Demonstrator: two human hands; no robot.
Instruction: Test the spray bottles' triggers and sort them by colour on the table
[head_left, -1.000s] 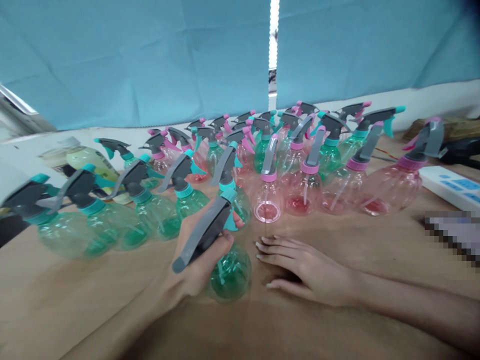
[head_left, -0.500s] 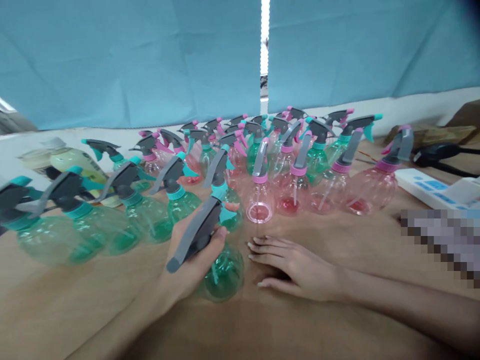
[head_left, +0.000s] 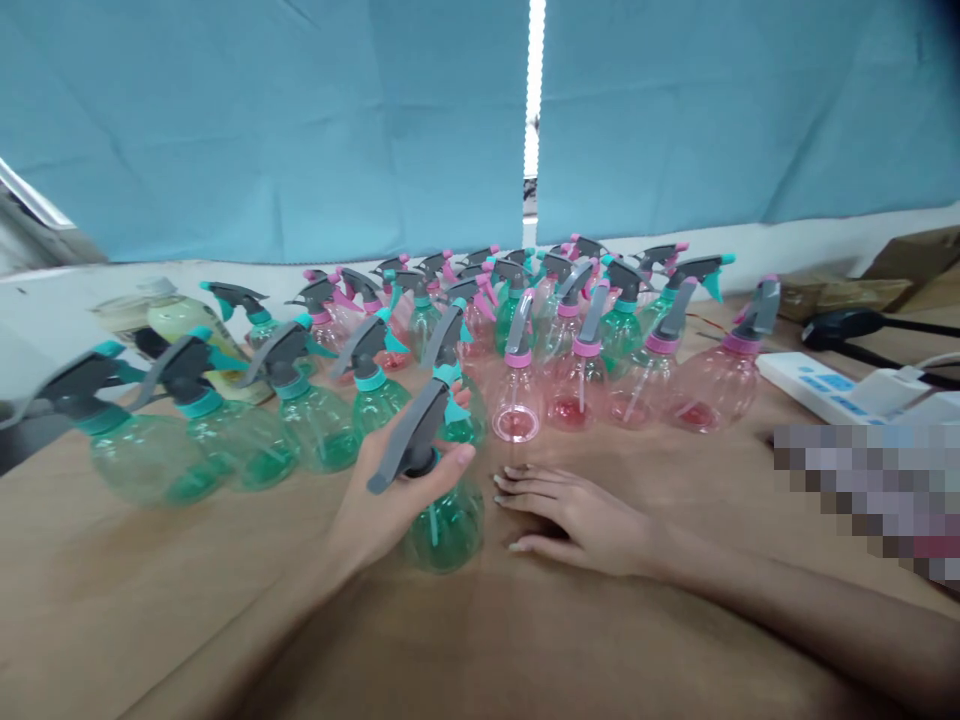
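My left hand (head_left: 390, 492) is closed around the neck of a green spray bottle (head_left: 448, 527), which stands upright on the table with its grey and turquoise trigger head above my thumb. To its right, my right hand (head_left: 577, 515) lies palm down with fingers stretched out, holding nothing. A row of green spray bottles (head_left: 319, 425) stands left of the held one. Just beyond my right hand is a row of clear pink spray bottles, the closest being a pink spray bottle (head_left: 517, 395) with a pink collar.
Behind the front rows stand several more pink and green bottles. At right lie a white power strip (head_left: 814, 390), a black cable device (head_left: 844, 328) and cardboard (head_left: 915, 262). A yellowish jug (head_left: 184, 320) stands at back left. A blue cloth (head_left: 300, 130) hangs behind the wooden table (head_left: 442, 650).
The camera view has shifted slightly. My left thumb has straightened along the bottle's neck, with the grip kept. My right hand stays flat on the table.
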